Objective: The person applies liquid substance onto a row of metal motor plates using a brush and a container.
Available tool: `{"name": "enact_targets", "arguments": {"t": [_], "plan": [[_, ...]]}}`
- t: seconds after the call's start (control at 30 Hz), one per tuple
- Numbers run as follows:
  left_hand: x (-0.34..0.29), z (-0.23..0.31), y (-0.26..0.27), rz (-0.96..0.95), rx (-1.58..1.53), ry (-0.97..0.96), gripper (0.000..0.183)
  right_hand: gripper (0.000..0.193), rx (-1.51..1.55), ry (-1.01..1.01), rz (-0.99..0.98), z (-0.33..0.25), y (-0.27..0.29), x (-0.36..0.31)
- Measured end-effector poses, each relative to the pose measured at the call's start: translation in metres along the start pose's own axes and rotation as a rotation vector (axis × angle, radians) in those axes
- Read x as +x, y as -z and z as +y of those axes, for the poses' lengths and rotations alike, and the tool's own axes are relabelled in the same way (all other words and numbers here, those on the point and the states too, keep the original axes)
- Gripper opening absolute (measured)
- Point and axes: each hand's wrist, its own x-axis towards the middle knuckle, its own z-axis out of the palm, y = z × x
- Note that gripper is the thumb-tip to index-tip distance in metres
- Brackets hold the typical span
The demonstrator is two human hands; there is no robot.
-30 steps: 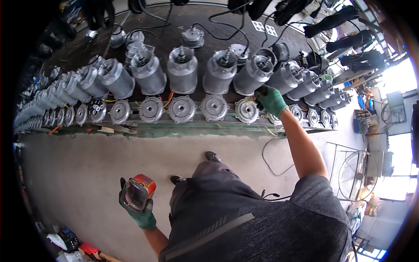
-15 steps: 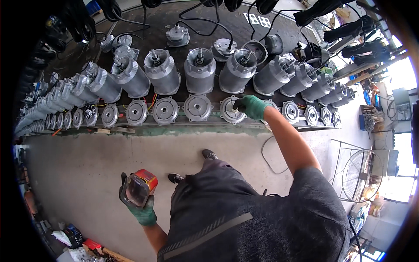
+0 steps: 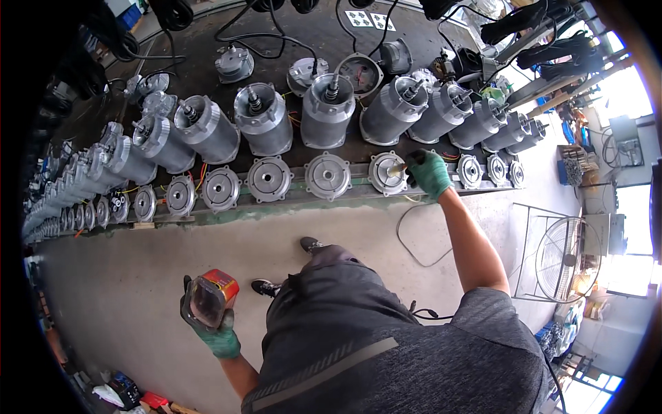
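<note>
My left hand (image 3: 219,337), in a green and black glove, is wrapped round a red and yellow open container (image 3: 207,303) with a dark inside, held low over the floor. At the bench edge my gloved right hand (image 3: 430,174) is closed on a thin tool with a yellowish part (image 3: 397,170), perhaps a small brush. Its end reaches the middle of a round metal end cover (image 3: 383,181); the fingers partly hide the tool. To the left lies another end cover (image 3: 327,175). Behind them stands an upright grey motor housing (image 3: 327,124) with its shaft up.
Rows of motor housings (image 3: 205,131) and end covers (image 3: 181,195) run along the curved bench edge (image 3: 296,200). Black cables (image 3: 303,45) hang over the bench. A caged floor fan (image 3: 562,259) stands at right, and a cable loop (image 3: 407,252) lies on the floor.
My right hand has moved with the tool from one end cover to the neighbouring one on its right. My view has shifted rightward; the left hand still holds the container.
</note>
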Motion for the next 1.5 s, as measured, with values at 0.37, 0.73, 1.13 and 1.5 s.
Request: {"name": "enact_targets", "arguments": {"t": [0.37,0.73,1.13,1.5], "plan": [[-0.005,0.029,-0.032,-0.045,-0.124,-0.046,0.076,0.023,-0.540,0.627,-0.493,0.006,0.035,0.024],[-0.036,0.071,-0.043,0.009,-0.087,0.041,0.081,0.025,0.100,-0.114,0.134,0.077,0.112,0.008],[-0.150,0.135,-0.061,0.138,-0.020,0.140,0.085,0.020,-0.578,0.668,-0.351,0.118,0.132,0.025],[-0.231,0.189,-0.113,0.208,-0.202,0.217,0.091,0.017,0.254,-0.090,0.093,0.175,0.245,-0.019]]}}
